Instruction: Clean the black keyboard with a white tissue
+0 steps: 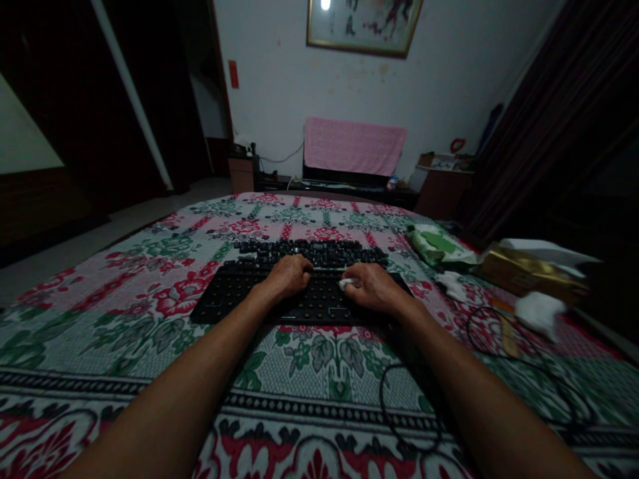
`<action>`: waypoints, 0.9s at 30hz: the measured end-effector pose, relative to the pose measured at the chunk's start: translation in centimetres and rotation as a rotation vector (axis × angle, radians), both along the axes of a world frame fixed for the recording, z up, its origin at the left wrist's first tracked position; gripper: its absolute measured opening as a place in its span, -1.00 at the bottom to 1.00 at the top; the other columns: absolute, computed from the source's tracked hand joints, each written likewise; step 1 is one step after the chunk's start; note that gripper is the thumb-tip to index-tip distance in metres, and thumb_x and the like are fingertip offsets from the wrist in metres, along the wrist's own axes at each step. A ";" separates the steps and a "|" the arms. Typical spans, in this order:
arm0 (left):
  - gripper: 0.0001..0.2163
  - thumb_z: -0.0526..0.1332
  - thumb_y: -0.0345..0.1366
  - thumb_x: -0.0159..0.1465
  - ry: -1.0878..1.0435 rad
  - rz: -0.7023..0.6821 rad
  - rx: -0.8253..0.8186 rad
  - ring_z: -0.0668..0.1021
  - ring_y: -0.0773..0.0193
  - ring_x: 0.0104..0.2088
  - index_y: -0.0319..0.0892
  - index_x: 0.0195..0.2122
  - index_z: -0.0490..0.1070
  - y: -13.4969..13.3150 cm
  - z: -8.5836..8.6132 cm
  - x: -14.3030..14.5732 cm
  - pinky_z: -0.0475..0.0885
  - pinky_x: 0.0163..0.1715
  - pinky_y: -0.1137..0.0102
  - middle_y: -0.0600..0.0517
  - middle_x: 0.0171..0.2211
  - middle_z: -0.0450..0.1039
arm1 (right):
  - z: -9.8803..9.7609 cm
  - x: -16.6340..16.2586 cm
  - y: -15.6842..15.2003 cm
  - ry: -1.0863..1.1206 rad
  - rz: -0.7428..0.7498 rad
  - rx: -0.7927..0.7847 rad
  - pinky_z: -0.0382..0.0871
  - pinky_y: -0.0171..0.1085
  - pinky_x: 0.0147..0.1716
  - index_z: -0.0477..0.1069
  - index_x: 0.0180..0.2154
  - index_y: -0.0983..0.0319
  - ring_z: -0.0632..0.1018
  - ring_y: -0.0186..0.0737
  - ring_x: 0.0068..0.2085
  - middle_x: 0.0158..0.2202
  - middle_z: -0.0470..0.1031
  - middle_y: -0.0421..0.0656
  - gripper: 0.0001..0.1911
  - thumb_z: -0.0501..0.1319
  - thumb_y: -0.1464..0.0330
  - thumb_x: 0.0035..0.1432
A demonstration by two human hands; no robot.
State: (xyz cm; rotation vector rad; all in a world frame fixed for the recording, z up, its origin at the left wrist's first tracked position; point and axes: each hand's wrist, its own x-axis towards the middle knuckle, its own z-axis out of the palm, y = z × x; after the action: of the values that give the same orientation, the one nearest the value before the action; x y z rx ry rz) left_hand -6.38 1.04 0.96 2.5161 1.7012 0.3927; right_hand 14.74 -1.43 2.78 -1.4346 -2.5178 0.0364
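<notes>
A black keyboard (224, 293) lies on the patterned bedspread, its keycaps off and rows of small key posts bare. My left hand (289, 276) rests on its middle, fingers curled down over the far edge; the fingertips are partly hidden. In my right hand (369, 286) a crumpled white tissue (348, 283) is pinched, held against the right half of the keyboard. Just beyond the far edge, loose black keycaps (319, 253) are spread in a long heap.
To the right lie a green tissue pack (439, 246), a gold box (532, 269), crumpled white tissues (540, 313) and a looping black cable (544, 372). The floral bedspread (319, 362) lies under everything. Past the bed, a pink towel (354, 145) drapes over a dark screen.
</notes>
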 end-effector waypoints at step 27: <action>-0.68 0.08 -0.36 0.15 0.008 0.012 0.001 0.48 0.20 -0.04 -0.13 -0.10 0.48 0.1 -0.1 0.0 0.33 -0.01 0.41 -0.01 -0.06 0.48 | -1.1 1.7 -0.6 0.059 0.211 0.042 0.22 -0.33 -0.31 0.43 -0.25 0.26 0.42 -0.27 -0.32 -0.32 0.41 -0.12 -0.79 0.10 0.43 0.04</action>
State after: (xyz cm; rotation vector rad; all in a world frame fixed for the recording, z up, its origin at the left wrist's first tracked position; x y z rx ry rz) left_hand -6.34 1.12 0.89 2.5128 1.7196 0.3855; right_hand 16.44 -2.07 1.67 -1.1308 -2.5934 0.0615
